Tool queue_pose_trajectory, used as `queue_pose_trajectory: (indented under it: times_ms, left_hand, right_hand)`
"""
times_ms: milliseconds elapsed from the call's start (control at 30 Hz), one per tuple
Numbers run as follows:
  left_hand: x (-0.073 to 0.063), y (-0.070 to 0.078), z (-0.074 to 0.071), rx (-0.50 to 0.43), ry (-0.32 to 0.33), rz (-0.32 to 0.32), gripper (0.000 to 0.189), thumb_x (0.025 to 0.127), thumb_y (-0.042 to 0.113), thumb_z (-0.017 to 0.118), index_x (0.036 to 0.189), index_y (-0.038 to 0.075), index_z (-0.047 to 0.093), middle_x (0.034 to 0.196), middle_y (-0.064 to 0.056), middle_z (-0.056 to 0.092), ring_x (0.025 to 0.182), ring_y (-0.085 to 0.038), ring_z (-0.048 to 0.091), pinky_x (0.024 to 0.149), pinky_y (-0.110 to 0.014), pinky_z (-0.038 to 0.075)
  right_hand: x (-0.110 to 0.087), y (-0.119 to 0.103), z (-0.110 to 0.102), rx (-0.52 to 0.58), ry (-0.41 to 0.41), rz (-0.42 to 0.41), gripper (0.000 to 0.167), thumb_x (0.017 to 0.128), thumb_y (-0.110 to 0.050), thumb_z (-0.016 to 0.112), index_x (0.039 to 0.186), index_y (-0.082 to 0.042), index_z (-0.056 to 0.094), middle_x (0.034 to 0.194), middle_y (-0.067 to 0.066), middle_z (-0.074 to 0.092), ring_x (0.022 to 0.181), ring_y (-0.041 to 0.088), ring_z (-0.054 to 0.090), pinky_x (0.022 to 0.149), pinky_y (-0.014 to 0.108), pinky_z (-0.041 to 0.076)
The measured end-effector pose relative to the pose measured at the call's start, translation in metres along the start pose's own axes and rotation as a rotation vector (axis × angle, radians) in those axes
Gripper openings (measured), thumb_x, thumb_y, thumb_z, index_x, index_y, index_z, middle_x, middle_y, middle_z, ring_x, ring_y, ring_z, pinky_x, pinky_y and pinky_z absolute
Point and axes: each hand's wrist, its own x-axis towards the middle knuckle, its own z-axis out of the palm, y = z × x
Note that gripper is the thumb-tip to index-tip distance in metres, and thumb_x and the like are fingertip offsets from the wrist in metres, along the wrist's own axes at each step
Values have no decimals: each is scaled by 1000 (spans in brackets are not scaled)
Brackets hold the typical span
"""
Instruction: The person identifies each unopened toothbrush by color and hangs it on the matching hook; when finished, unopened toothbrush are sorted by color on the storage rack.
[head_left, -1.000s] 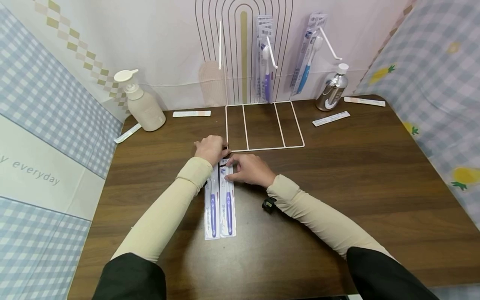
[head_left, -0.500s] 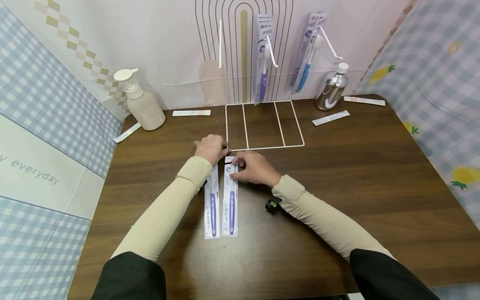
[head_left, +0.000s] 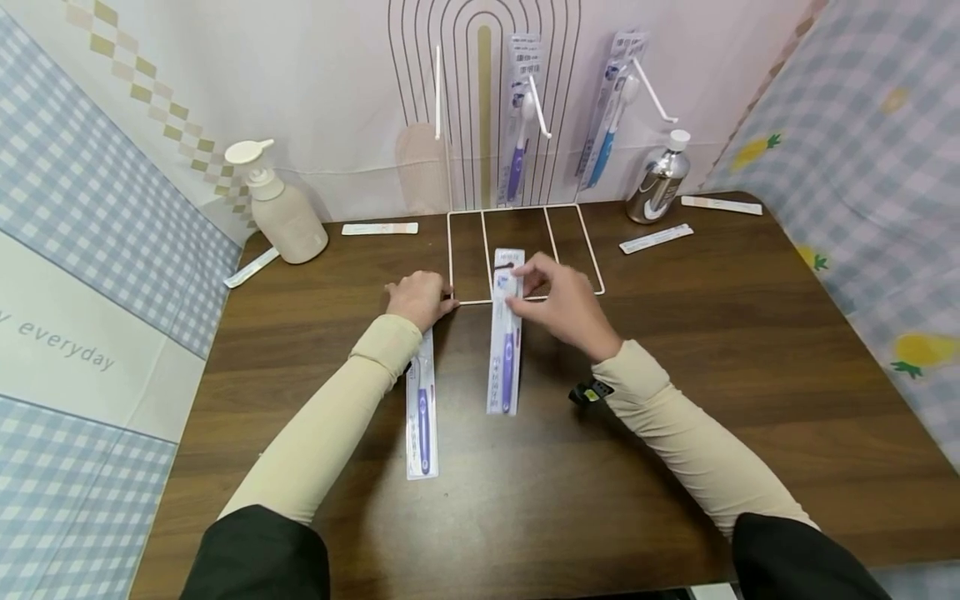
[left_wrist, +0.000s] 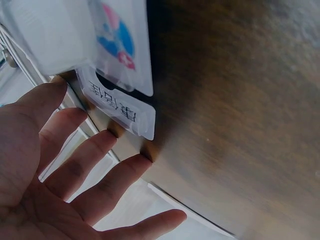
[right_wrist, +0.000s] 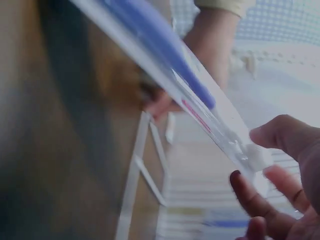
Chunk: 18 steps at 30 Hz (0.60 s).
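My right hand [head_left: 566, 304] pinches a packaged purple toothbrush [head_left: 506, 358] near its top end, between thumb and fingers, and holds it up over the front of a white wire rack [head_left: 450, 258]. In the right wrist view the clear pack [right_wrist: 170, 75] slants down to those fingertips. My left hand [head_left: 420, 298] rests on the table at the rack's front left corner; the left wrist view has its fingers [left_wrist: 107, 192] spread and nearly straight. A second packaged purple toothbrush [head_left: 422, 417] lies flat beside it, the upper part partly hidden by the left hand and forearm.
Purple toothbrush packs [head_left: 519, 125] hang at the rack's middle hook, blue ones [head_left: 609, 125] at the right hook. A left hook [head_left: 438, 92] sticks out too. A pump bottle [head_left: 288, 217] stands left, a silver bottle [head_left: 658, 183] right. Several thin white sachets [head_left: 379, 228] lie along the back.
My right hand has drawn one toothbrush pack away from the other, lifted it and carried it right and toward the rack. My left hand stays at the rack's corner.
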Motion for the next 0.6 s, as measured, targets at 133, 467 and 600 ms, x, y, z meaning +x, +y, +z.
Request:
queue_pose_trajectory:
  times_ms: [133,467,600]
  left_hand:
    - [0,-1,1,-8,-2,5,27,100,35,76,120,18,82,128,-14,74,114,-47,70,102,-79,40]
    - [1,-1,1,-5,-2,1,26,99,36,77,118,18,82,127,-14,74,114,-47,70,101,-79,41]
    - [0,-1,1,-3,0,6,27,99,36,76,119,18,81,127,-15,74,114,-47,70,101,-79,40]
  right_hand:
    - [7,-14,-27,-86,156,-139,34,82,-15,90,111,-9,74,96,5,79,80,24,62,73,37,41]
    - [18,-54,-86,-96,438,-320,38,83,-10,89,120,-10,79,97,7,79,71,17,42,66,25,31]
    - [24,-60,-95,-92,483,-291,39,84,-11,89,122,-14,80,100,6,81,72,15,41,67,24,32]
